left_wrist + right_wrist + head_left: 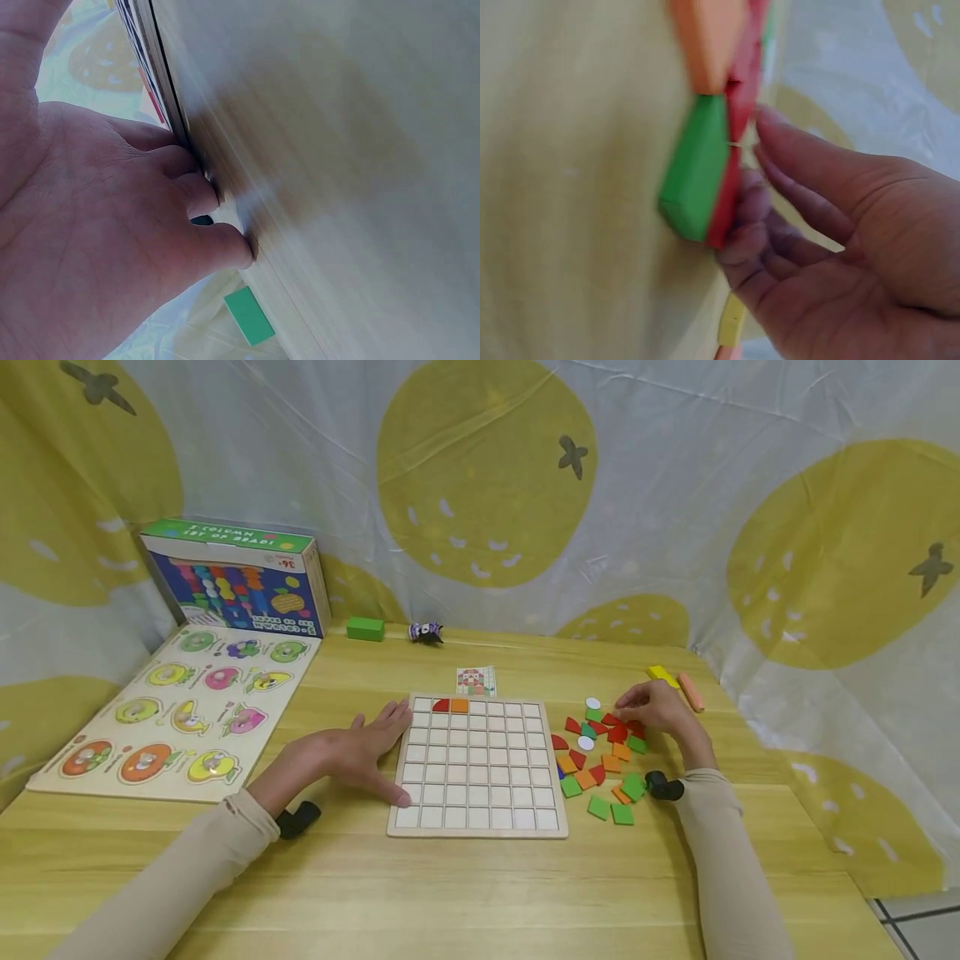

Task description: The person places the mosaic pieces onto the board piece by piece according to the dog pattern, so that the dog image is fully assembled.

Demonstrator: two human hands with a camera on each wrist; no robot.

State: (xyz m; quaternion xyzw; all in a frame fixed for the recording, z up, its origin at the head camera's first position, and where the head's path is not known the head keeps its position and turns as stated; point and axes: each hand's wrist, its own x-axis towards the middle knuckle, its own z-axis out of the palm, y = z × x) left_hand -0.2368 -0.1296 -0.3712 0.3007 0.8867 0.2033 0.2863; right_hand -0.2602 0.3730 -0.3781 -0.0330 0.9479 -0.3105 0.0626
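Note:
A square wooden grid board point(477, 832) lies on the table, with a red quarter-circle tile point(441, 705) and an orange square tile point(460, 706) in its far row. My left hand point(367, 752) rests with spread fingers along the board's left edge, its thumb over a near cell. To the board's right is a loose pile of coloured tiles, among them a green square point(622, 814) and a white disc point(586, 743). At the pile's far right side my right hand point(660, 706) reaches in, fingers bent beside red tiles point(740, 112). Its thumb stands apart from the fingers.
A small pattern card point(476, 681) lies beyond the board. Toward the back are a green block point(365, 628), a small dark figure point(426, 632), a yellow block point(663, 676) and an orange one point(691, 692). A fruit puzzle board point(168, 718) and a toy box point(236, 581) stand left.

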